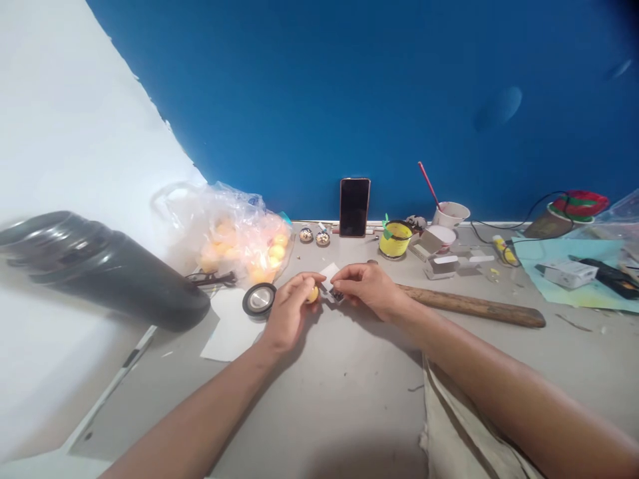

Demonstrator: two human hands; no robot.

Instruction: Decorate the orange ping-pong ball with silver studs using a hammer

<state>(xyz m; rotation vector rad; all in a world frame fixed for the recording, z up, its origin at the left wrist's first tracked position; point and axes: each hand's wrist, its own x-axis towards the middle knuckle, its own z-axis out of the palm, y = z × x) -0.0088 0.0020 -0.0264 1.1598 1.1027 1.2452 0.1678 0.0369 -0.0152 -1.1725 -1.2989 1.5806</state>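
Note:
My left hand (289,306) is closed around a small yellow ball (313,294) at the middle of the grey table (349,386). My right hand (367,287) meets it from the right, its fingers pinched on a small white and dark piece (333,286) that touches the ball. Both hands rest low over the table top. A roll of black tape (259,299) lies just left of my left hand, on a white sheet of paper (229,329).
A clear bag of yellow balls (239,246) sits at the back left beside a dark cylinder (100,269). A phone (354,206) leans on the blue wall. A yellow tin (395,238), cups (450,214), small boxes and a wooden stick (469,307) lie to the right.

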